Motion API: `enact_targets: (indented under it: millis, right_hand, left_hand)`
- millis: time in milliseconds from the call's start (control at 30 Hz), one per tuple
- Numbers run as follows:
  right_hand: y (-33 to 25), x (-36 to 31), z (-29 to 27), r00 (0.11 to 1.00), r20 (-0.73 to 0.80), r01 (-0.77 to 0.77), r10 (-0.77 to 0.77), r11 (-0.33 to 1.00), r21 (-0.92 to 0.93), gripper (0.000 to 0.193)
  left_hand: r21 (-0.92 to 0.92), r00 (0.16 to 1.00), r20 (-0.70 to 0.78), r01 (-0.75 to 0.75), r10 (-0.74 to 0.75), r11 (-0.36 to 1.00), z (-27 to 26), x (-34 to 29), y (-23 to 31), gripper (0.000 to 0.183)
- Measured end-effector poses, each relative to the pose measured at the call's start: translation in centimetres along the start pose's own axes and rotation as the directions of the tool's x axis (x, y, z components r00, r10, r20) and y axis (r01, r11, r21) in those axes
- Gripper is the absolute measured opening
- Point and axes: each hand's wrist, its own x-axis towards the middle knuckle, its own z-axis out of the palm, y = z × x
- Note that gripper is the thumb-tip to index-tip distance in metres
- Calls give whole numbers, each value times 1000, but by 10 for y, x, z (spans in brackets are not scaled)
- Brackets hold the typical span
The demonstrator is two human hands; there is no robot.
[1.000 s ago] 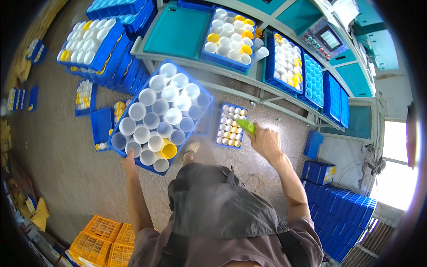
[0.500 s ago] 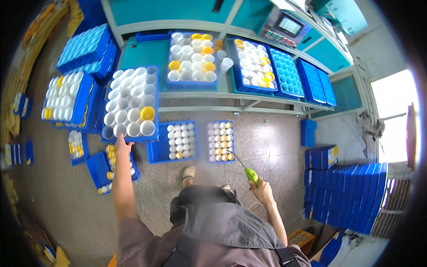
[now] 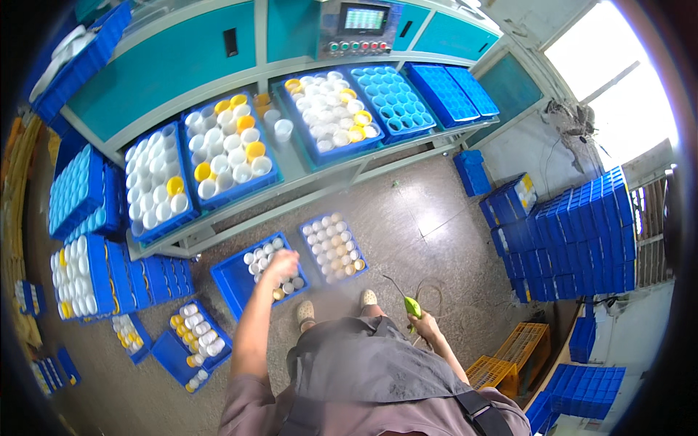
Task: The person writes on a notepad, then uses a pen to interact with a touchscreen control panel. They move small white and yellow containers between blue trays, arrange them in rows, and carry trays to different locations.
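My left hand (image 3: 282, 266) reaches over a blue crate (image 3: 231, 287) on the floor, close above the white cups (image 3: 259, 257) inside it. Its fingers are blurred, so its grip cannot be made out. On the right, my right hand (image 3: 425, 325) is closed round a green air blow gun (image 3: 413, 306) with a long, thin, bent nozzle pointing up and left. A thin tan hose (image 3: 440, 292) loops beside it. Between the hands, farther off, a smaller blue crate (image 3: 358, 245) holds rows of white and yellowish cups.
On the machine's bench stand blue crates of white and yellow cups (image 3: 231, 149) and a crate of light-blue cups (image 3: 391, 100). Stacked blue crates (image 3: 574, 232) rise at right, near a yellow slatted stool (image 3: 520, 345). More crates (image 3: 149, 265) stand at left.
The crate of white and yellow cups that my left hand touched now sits on the bench. That hand has moved to the floor crate. The view has turned right; the nozzle has left the smaller crate.
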Motion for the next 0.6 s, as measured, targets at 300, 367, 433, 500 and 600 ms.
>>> enact_targets:
  millis: [300, 367, 433, 500, 600]
  right_hand:
    - [65, 135, -46, 954, 158, -293, 254, 902, 316, 27]
    - [54, 195, -66, 940, 253, -296, 231, 919, 262, 29]
    - [34, 251, -98, 911, 375, -313, 168, 877, 366, 31]
    - [17, 294, -139, 933, 338, -231, 125, 927, 296, 34]
    - [6, 340, -191, 977, 185, -163, 101, 920, 355, 29]
  left_hand:
    - [265, 838, -411, -267, 359, 927, 73, 111, 154, 19]
    - [241, 712, -498, -435, 495, 868, 74, 161, 207, 24]
    - [279, 642, -566, -441, 517, 853, 73, 218, 268, 33]
    - [320, 588, -599, -446, 544, 836, 67, 275, 335, 46]
    - [365, 512, -667, -408, 540, 837, 60, 347, 432, 71]
